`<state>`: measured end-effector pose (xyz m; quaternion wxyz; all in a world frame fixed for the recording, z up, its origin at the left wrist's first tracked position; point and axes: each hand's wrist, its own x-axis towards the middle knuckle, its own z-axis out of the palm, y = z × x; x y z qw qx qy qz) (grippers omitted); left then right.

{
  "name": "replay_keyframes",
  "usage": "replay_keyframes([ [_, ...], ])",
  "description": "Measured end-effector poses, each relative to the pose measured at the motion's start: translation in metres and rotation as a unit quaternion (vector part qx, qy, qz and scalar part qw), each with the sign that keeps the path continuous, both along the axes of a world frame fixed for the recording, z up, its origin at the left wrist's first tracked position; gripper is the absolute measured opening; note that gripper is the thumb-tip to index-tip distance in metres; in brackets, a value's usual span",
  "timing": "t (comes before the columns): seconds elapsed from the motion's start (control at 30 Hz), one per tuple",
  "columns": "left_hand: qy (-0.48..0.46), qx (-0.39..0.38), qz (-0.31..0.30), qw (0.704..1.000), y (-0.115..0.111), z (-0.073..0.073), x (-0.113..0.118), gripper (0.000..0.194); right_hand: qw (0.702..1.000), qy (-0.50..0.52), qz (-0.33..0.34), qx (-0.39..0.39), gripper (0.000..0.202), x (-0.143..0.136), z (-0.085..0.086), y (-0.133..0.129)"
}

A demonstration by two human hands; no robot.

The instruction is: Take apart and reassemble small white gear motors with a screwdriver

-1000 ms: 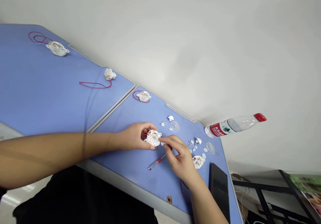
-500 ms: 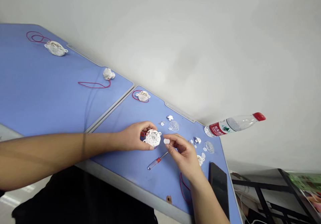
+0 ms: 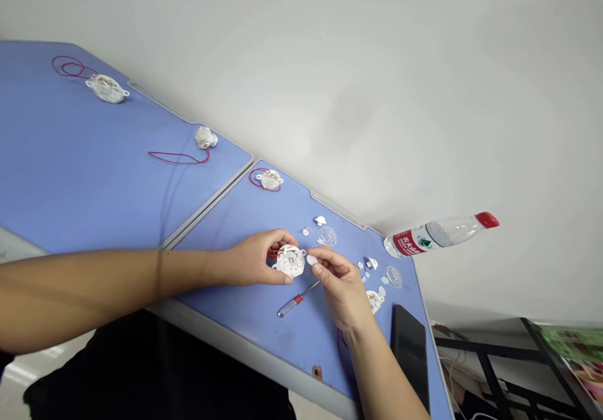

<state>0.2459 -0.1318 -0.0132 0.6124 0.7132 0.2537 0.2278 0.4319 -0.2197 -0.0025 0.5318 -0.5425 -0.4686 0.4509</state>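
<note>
A person's two bare hands work above a blue table [image 3: 264, 338] set against a pale wall. The left hand [image 3: 264, 258] grips a white round casing [image 3: 290, 262] by its left side, thumb in front and fingers behind, holding it over the middle of the table, with red cord [image 3: 272, 253] showing by the fingers. The right hand [image 3: 346, 288] pinches a small white disc [image 3: 311, 260] between thumb and forefinger, just beside the casing's right lug; whether they touch, I cannot tell. Below the hands lies a screwdriver [image 3: 291, 306], its clear and red handle towards the near edge and its shaft reaching towards the right hand. Near the far edge are a clear round cover [image 3: 328, 236] and a white knob-like piece [image 3: 320, 221]; a second clear cover [image 3: 394, 276] lies near the right edge. A similar casing [image 3: 270, 180] with a red loop sits by the far left corner. Another casing [image 3: 375, 301] is partly hidden behind the right wrist, left of a flat black device [image 3: 411, 351] along the right edge. A red-capped water bottle [image 3: 438, 235] occupies the far right corner. Two more corded casings [image 3: 107, 88] lie by the far edge of the adjoining blue table [image 3: 75, 175].
</note>
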Motion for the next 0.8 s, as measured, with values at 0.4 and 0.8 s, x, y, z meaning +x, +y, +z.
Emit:
replay_keyframes([
  [0.4,0.010,0.015,0.021,1.000,-0.002,-0.003,0.002,0.042,0.988,0.129,-0.056,-0.067,0.021,-0.007,-0.003,0.004],
  [0.8,0.056,0.034,0.045,0.997,-0.003,-0.002,0.003,0.041,0.994,-0.026,-0.104,-0.021,0.017,-0.012,-0.006,0.000],
])
